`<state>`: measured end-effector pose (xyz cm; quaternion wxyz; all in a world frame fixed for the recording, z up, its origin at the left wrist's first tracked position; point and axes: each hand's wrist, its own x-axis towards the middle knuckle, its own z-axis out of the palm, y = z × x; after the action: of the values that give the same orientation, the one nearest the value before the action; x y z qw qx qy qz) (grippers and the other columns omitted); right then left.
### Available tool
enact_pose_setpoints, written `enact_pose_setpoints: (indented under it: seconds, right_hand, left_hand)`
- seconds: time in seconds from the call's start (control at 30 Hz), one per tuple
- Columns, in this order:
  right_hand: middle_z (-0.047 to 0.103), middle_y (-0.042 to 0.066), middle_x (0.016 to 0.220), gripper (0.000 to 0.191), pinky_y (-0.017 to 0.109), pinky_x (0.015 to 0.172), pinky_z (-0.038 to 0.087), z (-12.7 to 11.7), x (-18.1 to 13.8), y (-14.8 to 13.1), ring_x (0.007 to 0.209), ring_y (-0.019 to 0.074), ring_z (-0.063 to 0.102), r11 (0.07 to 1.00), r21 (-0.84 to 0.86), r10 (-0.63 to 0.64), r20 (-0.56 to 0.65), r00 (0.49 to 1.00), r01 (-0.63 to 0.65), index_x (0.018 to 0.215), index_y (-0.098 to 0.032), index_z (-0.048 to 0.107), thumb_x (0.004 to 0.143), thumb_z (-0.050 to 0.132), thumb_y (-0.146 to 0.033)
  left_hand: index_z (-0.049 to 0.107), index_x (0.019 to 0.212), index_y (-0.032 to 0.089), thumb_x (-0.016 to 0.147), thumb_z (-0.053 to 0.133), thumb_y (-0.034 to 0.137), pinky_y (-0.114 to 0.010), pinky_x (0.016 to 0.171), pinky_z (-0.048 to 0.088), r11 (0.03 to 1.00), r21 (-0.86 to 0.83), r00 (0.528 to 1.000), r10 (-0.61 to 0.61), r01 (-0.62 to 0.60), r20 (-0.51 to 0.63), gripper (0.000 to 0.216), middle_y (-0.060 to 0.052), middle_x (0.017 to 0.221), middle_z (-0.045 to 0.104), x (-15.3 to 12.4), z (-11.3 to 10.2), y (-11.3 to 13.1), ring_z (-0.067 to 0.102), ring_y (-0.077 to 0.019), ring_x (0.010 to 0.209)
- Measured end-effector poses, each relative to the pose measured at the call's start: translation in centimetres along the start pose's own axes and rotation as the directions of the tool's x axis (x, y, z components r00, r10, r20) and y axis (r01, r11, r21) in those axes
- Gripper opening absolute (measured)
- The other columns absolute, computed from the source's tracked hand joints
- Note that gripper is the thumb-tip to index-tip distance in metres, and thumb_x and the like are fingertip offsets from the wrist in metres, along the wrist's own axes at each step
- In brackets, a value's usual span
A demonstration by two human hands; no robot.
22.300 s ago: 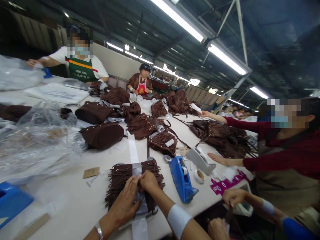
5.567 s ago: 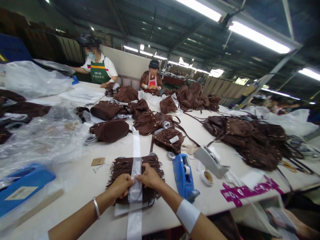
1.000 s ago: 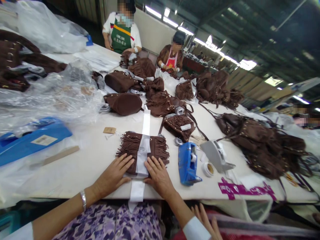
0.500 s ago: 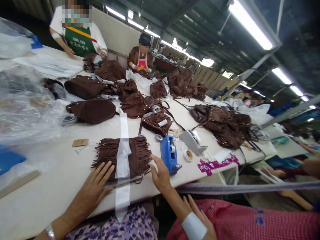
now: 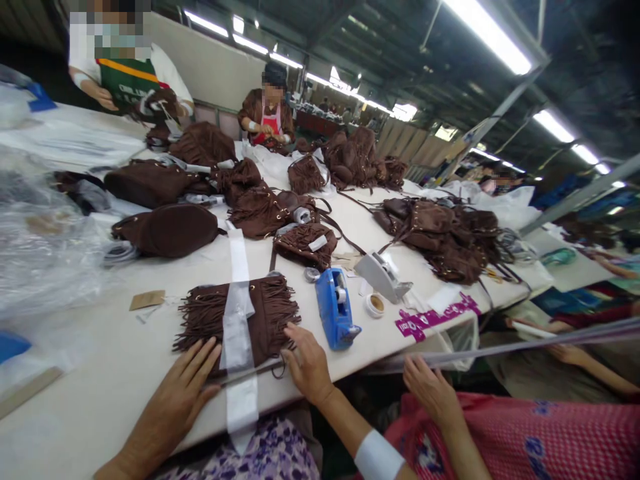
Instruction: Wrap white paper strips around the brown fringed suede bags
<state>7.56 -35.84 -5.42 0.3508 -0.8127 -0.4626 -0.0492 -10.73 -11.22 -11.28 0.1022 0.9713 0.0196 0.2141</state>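
1. Centre stage: a brown fringed bag (image 5: 265, 313) lies flat near the front edge of the white tabletop (image 5: 100, 373). A pale strip (image 5: 235, 327) runs straight over its middle and hangs off the edge.
2. Left hand (image 5: 183, 390) is palm down with fingers spread, fingertips touching the bag's near left fringe. That grip is wide open and holds nothing.
3. Right hand (image 5: 309, 363) rests at the bag's near right corner, fingers laid out onto the fringe. Its grip is loose and open too, closed on nothing.
4. Just beside the bag on the right stands a blue tape dispenser (image 5: 333, 317). Past it are a grey tape dispenser (image 5: 383, 277) and a small tape roll (image 5: 375, 305).
5. Left of the bag, a brown card tag (image 5: 147, 300) lies alone.
6. Far right, a pink printed strip (image 5: 433, 317) lies at the table edge. Below it a co-worker's hand (image 5: 433, 393) touches a stretched clear film (image 5: 500, 350).
7. Beyond sits a heap of brown bags (image 5: 445, 237).
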Motion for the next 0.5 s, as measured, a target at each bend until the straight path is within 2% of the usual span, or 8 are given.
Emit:
enact_pose_setpoints:
  seconds: [0.07,0.1,0.23,0.37,0.5]
  right_hand:
    - [0.066,0.012,0.114,0.031,0.039,0.095,0.051,0.1,-0.5,-0.5,0.109,0.0229,0.06,0.983,0.035,0.18,-0.073,0.981,-0.178,0.123,-0.018,0.055,0.093,0.054,-0.026]
    - [0.068,0.01,0.105,0.027,0.037,0.088,0.053,0.4,-0.7,-0.8,0.1,0.0221,0.063,0.964,0.064,0.264,-0.067,0.962,-0.259,0.118,-0.019,0.057,0.093,0.055,-0.028]
    - [0.066,0.0,0.076,0.024,0.029,0.068,0.051,2.4,-1.1,-1.5,0.071,0.0183,0.065,0.831,0.202,0.51,0.092,0.855,-0.518,0.11,-0.02,0.054,0.089,0.056,-0.033]
    - [0.059,-0.004,0.066,0.028,0.028,0.061,0.049,4.0,-0.8,-1.3,0.063,0.0181,0.062,0.728,0.36,0.559,0.18,0.81,-0.583,0.108,-0.019,0.051,0.084,0.054,-0.033]
    - [0.056,-0.005,0.066,0.034,0.027,0.053,0.048,4.5,-0.6,-1.3,0.06,0.0184,0.064,0.526,0.558,0.583,0.313,0.75,-0.642,0.108,-0.021,0.047,0.081,0.055,-0.04]
  left_hand:
    - [0.015,0.156,0.022,0.095,0.046,0.049,-0.053,0.117,0.033,0.994,-0.062,0.995,-0.094,0.094,-0.009,0.075,-0.01,0.16,0.03,0.0,-0.6,0.4,0.032,-0.0322,0.144]
    - [0.013,0.156,0.02,0.094,0.047,0.051,-0.053,0.118,0.031,0.984,-0.092,0.987,-0.157,0.155,-0.022,0.078,-0.012,0.161,0.026,0.0,-1.1,0.7,0.031,-0.0321,0.145]
    - [0.007,0.156,0.019,0.09,0.054,0.055,-0.056,0.118,0.029,0.915,-0.203,0.928,-0.367,0.349,-0.058,0.089,-0.014,0.163,0.018,-0.5,-3.0,2.1,0.024,-0.0336,0.147]
    - [0.007,0.156,0.022,0.092,0.054,0.052,-0.058,0.114,0.034,0.85,-0.242,0.874,-0.486,0.468,-0.018,0.085,-0.017,0.159,0.026,-1.5,-3.0,2.4,0.031,-0.0339,0.144]
    - [0.013,0.155,0.024,0.093,0.054,0.049,-0.057,0.111,0.04,0.872,-0.219,0.896,-0.442,0.438,0.03,0.079,-0.017,0.152,0.04,-2.3,-1.8,1.8,0.042,-0.0327,0.138]
